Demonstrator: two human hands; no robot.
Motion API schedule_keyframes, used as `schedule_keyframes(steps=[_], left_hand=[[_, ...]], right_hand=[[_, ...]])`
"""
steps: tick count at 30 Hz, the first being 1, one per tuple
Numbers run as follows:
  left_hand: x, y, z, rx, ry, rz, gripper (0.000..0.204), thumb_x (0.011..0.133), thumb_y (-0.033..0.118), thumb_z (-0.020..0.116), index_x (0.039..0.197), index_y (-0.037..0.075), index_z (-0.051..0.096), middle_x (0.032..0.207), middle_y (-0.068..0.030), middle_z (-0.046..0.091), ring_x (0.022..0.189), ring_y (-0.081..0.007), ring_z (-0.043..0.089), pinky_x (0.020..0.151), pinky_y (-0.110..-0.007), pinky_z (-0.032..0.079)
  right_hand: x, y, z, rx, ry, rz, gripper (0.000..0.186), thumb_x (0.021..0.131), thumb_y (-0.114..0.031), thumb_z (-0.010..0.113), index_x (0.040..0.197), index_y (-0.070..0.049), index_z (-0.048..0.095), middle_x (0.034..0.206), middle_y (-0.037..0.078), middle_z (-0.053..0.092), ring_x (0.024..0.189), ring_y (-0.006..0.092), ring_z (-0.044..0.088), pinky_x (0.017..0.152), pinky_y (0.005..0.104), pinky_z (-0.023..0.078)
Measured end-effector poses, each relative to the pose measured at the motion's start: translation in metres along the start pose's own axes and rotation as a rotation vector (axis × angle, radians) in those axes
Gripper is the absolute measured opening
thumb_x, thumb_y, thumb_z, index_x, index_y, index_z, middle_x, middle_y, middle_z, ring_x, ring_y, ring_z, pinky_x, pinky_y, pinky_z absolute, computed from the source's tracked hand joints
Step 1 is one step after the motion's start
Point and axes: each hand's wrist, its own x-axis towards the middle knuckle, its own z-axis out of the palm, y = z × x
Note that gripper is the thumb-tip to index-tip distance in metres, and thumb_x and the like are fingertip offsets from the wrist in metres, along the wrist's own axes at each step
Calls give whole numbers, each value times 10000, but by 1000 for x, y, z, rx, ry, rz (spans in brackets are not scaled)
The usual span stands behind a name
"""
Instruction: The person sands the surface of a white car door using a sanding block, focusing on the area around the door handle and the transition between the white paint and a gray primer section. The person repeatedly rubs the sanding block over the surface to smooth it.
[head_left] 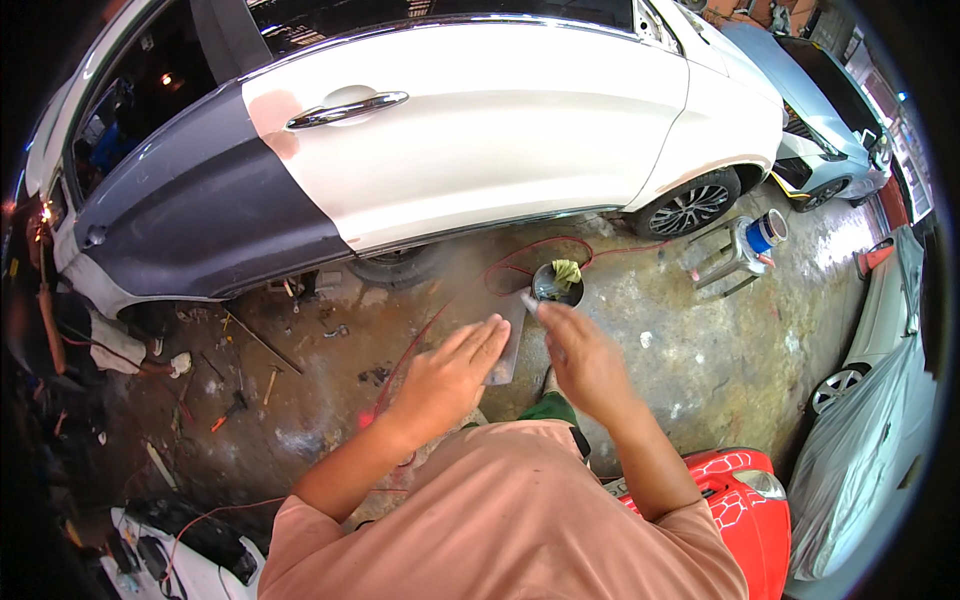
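Observation:
A flat, greyish see-through sheet lies under the fingers of my left hand, its far edge sticking out past them. The left thumb is hidden beneath. Close by on the right, my right hand is closed around a small pale flat piece that shows at the fingertips; that hand is slightly blurred. Both hands are in front of my chest, above the floor. Ahead stands a white car door with a chrome handle and a pinkish patch beside it.
A dark bucket with a yellow-green cloth sits past my hands, near a red hose. To the right, a metal stool carries a blue-and-white can. Tools such as a hammer litter the left floor. A red bumper is behind me.

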Motion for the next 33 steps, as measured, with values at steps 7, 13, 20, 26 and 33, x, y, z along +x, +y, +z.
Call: schedule_keyframes(steps=[7, 13, 20, 26, 33], left_hand=[[-14, 8, 10, -450, 14, -308, 431, 996, 196, 602, 1391, 27, 567, 1250, -185, 675, 1141, -366, 644, 906, -458, 535], [-11, 34, 3, -421, 80, -219, 340, 995, 204, 603, 1286, 31, 633, 1133, -181, 692, 1030, -385, 645, 876, -469, 516], [-7, 44, 8, -347, 220, -154, 217, 978, 138, 611, 1162, 42, 675, 1038, -175, 689, 950, -382, 636, 814, -469, 514], [-1, 14, 19, -275, 388, -323, 214, 989, 156, 614, 1143, 16, 665, 1025, -175, 702, 955, -353, 658, 803, -413, 531], [-3, 17, 63, -1708, 515, -669, 270, 1033, 177, 613, 1260, 31, 612, 1129, -57, 681, 1028, -159, 657, 830, -326, 525]], right_hand=[[22, 42, -3, 1021, 249, 696, 389, 965, -247, 706, 1250, -1, 608, 1038, 96, 681, 973, 134, 630, 778, 288, 521], [56, 53, 15, 933, 408, 671, 560, 1003, -304, 652, 1407, 41, 475, 1169, 156, 642, 1007, 157, 616, 871, 303, 503], [46, 51, 80, 824, 448, 601, 553, 1039, -315, 601, 1427, 48, 448, 1156, 160, 591, 1008, 181, 573, 883, 302, 479], [-13, 2, 87, 828, 36, 632, 623, 1002, -245, 659, 1493, 18, 379, 1127, 130, 611, 951, 161, 577, 831, 296, 497], [-12, 15, 56, 1529, -20, 1069, 424, 962, -243, 686, 1299, -7, 588, 1087, 97, 721, 916, 175, 709, 831, 342, 587]])
